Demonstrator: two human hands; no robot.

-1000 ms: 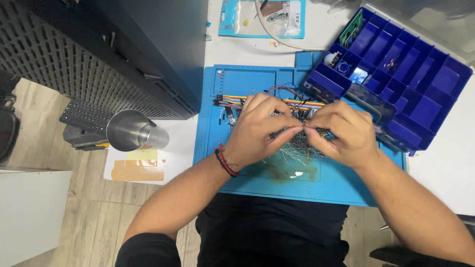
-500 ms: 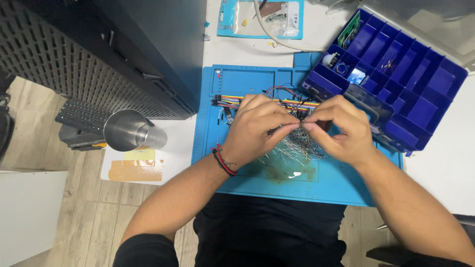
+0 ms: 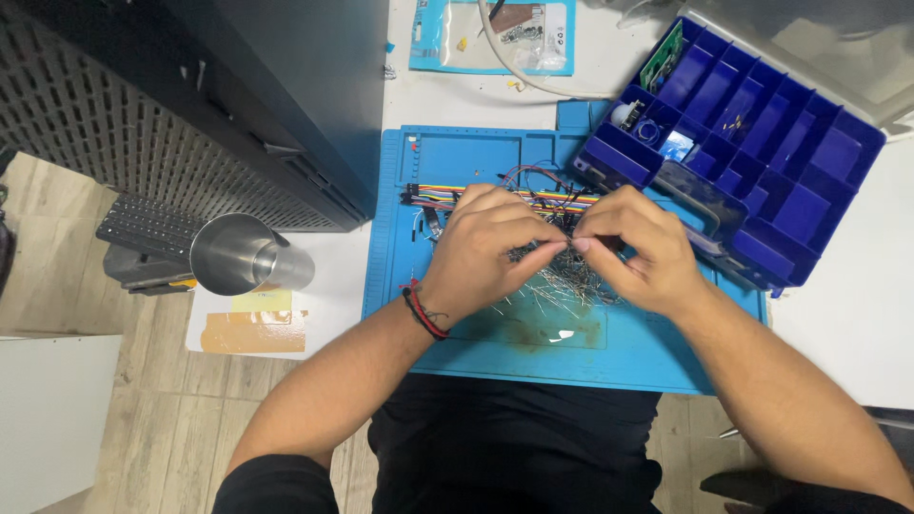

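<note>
1. Both hands are over the middle of the blue work mat (image 3: 476, 352), fingertips nearly meeting above a heap of thin metal pins (image 3: 562, 286).
2. The left hand (image 3: 486, 252) is curled narrow, thumb and forefinger pinched together; something small and wiry sits at the pinch, too fine to name.
3. The right hand (image 3: 638, 247) mirrors it, thumb and forefinger closed at the same spot, just beside the left fingertips. What it grips, I cannot tell.
4. The pin heap lies directly under and just in front of both pinches, spilling toward the mat's near edge.
5. A ribbon of multicoloured jumper wires (image 3: 433, 193) runs along the mat's far side, partly hidden behind the knuckles.
6. A dark blue compartment box (image 3: 790, 152) sits at the mat's far right corner, overlapping its edge, close to the right hand.
7. Off the mat's left edge stands a steel cup (image 3: 228, 255), well apart from the left hand.
</note>
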